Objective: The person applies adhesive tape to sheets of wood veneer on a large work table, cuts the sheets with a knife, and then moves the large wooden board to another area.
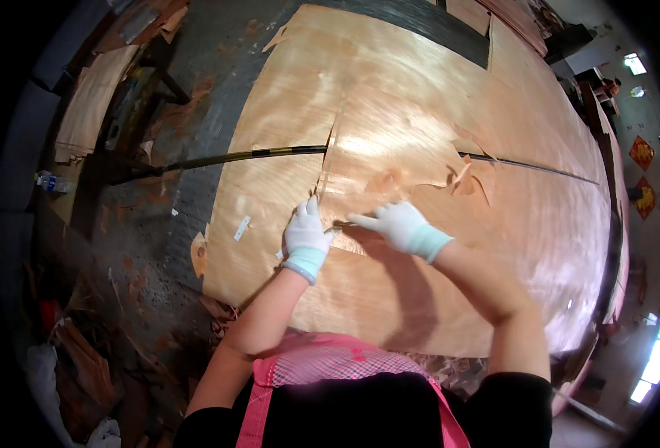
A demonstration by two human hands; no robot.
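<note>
Large sheets of pale wood veneer cover the work surface before me, with a seam running up between them. My left hand, in a white glove with a mint cuff, lies on the veneer beside the seam, fingers stretched forward and thumb out to the right. My right hand, gloved alike, is to its right with the index finger extended leftward and the others curled. A small dark sliver shows at that fingertip, between the hands; its kind is unclear. A torn veneer scrap curls up farther right.
A dark strip with yellowish lines runs crosswise and passes under the middle sheet. A small white strip lies left of my hands. Veneer stacks stand far left; scraps litter the lower left. Red diamond decorations hang at right.
</note>
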